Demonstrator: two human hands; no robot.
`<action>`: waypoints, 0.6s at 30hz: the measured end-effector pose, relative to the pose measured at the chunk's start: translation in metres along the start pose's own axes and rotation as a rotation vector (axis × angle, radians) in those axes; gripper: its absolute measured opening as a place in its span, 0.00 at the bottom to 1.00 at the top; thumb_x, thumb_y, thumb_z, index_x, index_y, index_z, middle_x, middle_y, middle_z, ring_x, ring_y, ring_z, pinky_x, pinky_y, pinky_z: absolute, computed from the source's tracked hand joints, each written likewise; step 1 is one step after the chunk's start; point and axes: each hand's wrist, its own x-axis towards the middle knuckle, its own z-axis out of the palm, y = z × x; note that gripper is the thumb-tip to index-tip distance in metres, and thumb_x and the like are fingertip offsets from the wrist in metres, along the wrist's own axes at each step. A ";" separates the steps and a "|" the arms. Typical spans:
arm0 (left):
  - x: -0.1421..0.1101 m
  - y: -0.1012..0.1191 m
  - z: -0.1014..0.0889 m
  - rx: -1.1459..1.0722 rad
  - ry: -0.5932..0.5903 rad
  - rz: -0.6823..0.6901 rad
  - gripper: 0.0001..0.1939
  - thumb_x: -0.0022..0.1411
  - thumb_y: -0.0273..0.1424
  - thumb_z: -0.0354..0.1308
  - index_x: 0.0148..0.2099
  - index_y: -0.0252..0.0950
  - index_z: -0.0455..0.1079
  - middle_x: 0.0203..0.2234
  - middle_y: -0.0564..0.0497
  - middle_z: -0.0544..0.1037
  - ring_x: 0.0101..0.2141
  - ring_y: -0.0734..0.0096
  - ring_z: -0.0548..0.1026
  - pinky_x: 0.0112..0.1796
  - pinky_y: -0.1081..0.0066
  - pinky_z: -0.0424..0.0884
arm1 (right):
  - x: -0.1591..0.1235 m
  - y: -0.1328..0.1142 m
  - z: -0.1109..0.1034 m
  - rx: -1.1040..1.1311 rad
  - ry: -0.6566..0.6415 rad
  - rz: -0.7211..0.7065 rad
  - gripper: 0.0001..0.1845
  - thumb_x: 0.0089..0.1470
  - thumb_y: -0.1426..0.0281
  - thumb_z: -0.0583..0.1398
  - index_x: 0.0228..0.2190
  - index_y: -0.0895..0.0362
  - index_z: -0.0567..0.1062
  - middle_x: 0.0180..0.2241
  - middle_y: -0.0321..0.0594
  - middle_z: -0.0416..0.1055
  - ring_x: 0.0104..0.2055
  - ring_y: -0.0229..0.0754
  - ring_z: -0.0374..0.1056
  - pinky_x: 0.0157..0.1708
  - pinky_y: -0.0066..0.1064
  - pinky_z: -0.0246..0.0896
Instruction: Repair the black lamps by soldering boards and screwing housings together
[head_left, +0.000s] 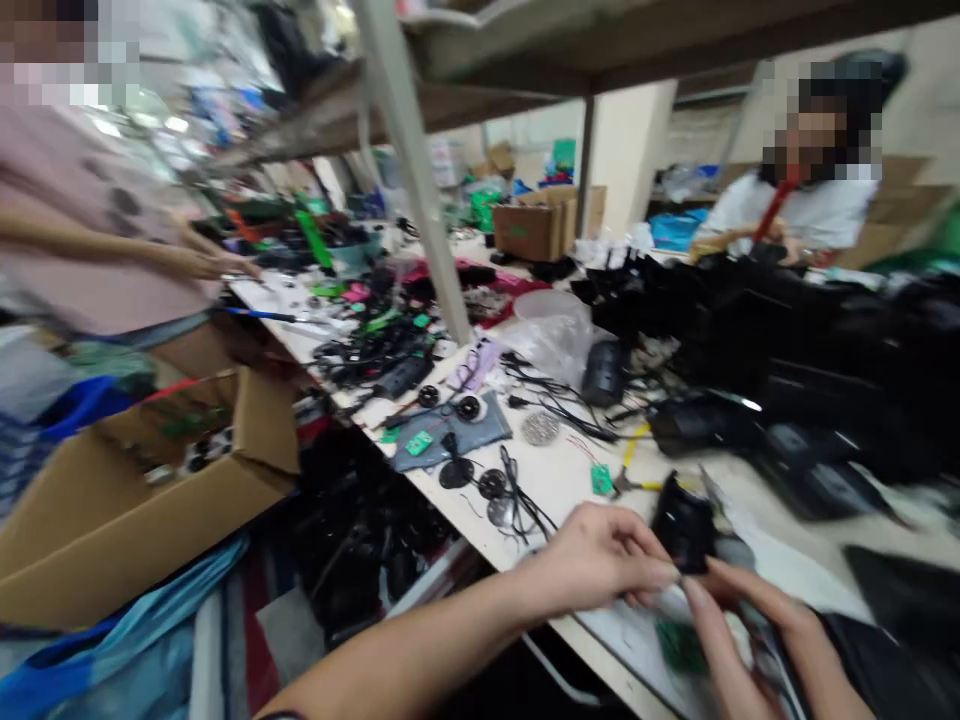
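My left hand (596, 560) pinches a small black plastic part (684, 525) at the near edge of the white workbench (559, 480). My right hand (757, 630) comes up from below right, fingers closed on the same part from the other side. A green circuit board (681, 648) lies blurred just under the hands. Yellow-handled pliers (637, 470) and a small green board (601, 480) rest just beyond my left hand. Motion smears the whole view.
Black housings (787, 330), cables (375, 355) and round speaker discs (480, 480) crowd the bench. A metal shelf post (416, 170) rises mid-table. An open cardboard box (142, 490) stands at left. One person stands at far left, another sits at back right.
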 end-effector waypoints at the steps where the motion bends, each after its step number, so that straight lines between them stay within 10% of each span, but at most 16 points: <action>1: -0.001 0.001 0.000 0.031 0.014 0.005 0.28 0.30 0.49 0.73 0.27 0.33 0.71 0.16 0.57 0.72 0.18 0.78 0.69 0.23 0.76 0.63 | 0.002 -0.008 -0.004 -0.031 0.010 -0.021 0.08 0.56 0.67 0.64 0.40 0.54 0.76 0.34 0.41 0.76 0.33 0.45 0.73 0.34 0.33 0.68; 18: -0.001 0.016 0.000 0.405 -0.029 0.000 0.15 0.45 0.40 0.68 0.29 0.32 0.73 0.21 0.53 0.74 0.20 0.77 0.68 0.24 0.75 0.66 | 0.012 -0.027 -0.002 0.152 -0.047 0.069 0.10 0.57 0.78 0.57 0.39 0.54 0.73 0.32 0.36 0.73 0.34 0.39 0.71 0.35 0.31 0.68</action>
